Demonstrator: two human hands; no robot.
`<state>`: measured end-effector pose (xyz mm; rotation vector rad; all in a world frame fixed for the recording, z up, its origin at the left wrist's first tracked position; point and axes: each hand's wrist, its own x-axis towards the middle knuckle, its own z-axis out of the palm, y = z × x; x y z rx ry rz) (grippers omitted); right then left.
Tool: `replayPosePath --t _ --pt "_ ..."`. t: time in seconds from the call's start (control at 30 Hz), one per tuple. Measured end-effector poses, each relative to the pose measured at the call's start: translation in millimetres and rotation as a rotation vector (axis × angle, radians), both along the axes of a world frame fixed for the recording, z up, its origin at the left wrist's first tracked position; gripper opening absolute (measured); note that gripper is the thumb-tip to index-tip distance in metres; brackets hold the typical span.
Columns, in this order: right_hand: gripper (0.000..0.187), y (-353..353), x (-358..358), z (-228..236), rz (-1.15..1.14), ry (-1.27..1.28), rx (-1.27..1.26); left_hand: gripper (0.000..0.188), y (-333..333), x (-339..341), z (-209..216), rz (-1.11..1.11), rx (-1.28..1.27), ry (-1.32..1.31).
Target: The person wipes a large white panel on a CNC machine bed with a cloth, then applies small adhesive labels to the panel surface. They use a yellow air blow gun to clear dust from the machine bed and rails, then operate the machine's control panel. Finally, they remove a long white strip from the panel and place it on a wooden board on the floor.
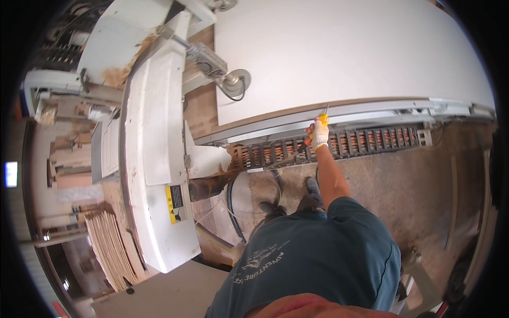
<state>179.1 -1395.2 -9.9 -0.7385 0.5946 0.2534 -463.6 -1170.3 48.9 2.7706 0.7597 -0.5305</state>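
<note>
My right arm reaches forward over the machine's front edge. Its hand (pixel 320 133) wears a white knitted glove and is closed round a yellow-handled tool (pixel 323 118) with a thin pointed tip. The tip points away from me, by the near edge of a large white board (pixel 339 58). Just below the glove shows a small orange and black piece (pixel 304 144); whether the hand holds it too, I cannot tell. Beneath the hand run a silver metal rail (pixel 286 129) and a black slatted cable chain (pixel 366 142). I cannot make out my left hand.
To the left a white machine beam (pixel 154 132) crosses toward me, carrying a cylinder (pixel 209 59) with a round pad (pixel 237 82) over the board. Black hose (pixel 231 206) curves on the floor by my feet. Stacked thin panels (pixel 110 244) stand at far left.
</note>
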Motion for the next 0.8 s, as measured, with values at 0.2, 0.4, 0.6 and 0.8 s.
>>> replayPosePath --t 0.2,0.4,0.6,0.8 --pt "0.011 29.4 -4.6 5.8 0.381 -0.041 -0.082 0.026 -54.7 -6.3 3.4 0.465 -0.258 -0.596" --pt "0.014 43.7 -5.4 15.2 0.558 -0.101 -0.295 0.025 -87.4 -22.2 -1.7 0.79 -0.393 -0.389" --pt "0.02 55.0 -9.5 32.5 0.858 -0.121 -0.509 0.023 -85.2 -47.2 0.9 0.926 -0.466 -0.311" --pt "0.02 110.5 -44.1 47.6 1.286 -0.309 -0.639 0.022 -70.3 -88.4 -4.0 1.05 -0.509 -0.275"
